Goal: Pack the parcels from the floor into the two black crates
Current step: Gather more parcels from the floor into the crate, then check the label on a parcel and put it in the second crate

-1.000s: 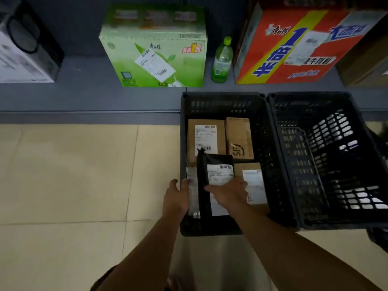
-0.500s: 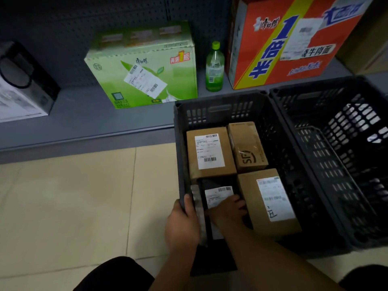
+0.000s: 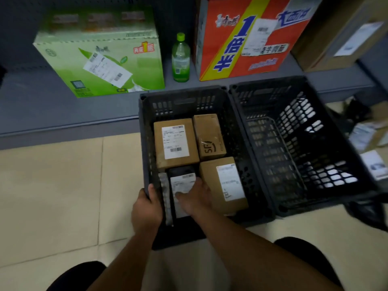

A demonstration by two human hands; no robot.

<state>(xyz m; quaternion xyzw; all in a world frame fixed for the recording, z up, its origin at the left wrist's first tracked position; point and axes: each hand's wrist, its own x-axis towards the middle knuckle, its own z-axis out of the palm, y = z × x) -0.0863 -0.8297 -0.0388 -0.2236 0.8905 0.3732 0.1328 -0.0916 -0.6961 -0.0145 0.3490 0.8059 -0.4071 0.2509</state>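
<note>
Left crate [image 3: 144,143]: black, slotted walls, on the floor against the shelf base, touching the right crate along its side.
Right crate [image 3: 294,143]: black, same build, tilted; no parcel seen inside.
Left hand [image 3: 147,208]: grips the near-left wall of the left crate. The thumb hooks over the rim to the inside and the knuckles sit outside. The fingers are hidden behind the wall.
Right hand [image 3: 194,199]: palm down on the black parcel. The thumb is spread left onto its white label and the fingers are held together along its right edge. Cannot tell whether they curl round that edge.
Black parcel [image 3: 182,173]: in the near-left part of the left crate, label up, under the right hand.
Grey padded parcel [image 3: 164,192]: thin, on edge, between the black parcel and the crate's left wall.
Labelled brown box [image 3: 175,143]: far left in the crate, just beyond the black parcel.
SF box [image 3: 210,137]: far right in the crate, beside the labelled brown box.
Third brown box [image 3: 222,185]: near right in the crate, label up, touching the right hand's side.
Loose parcels [image 3: 369,139]: on the floor right of the right crate, blurred.
Shelf [image 3: 63,106]: grey, low, beyond both crates.
On the shelf: green carton [image 3: 100,59], green-capped bottle [image 3: 180,57], red carton [image 3: 241,36], plain brown carton [image 3: 336,34], left to right.
Floor [image 3: 52,185]: pale tiles.
</note>
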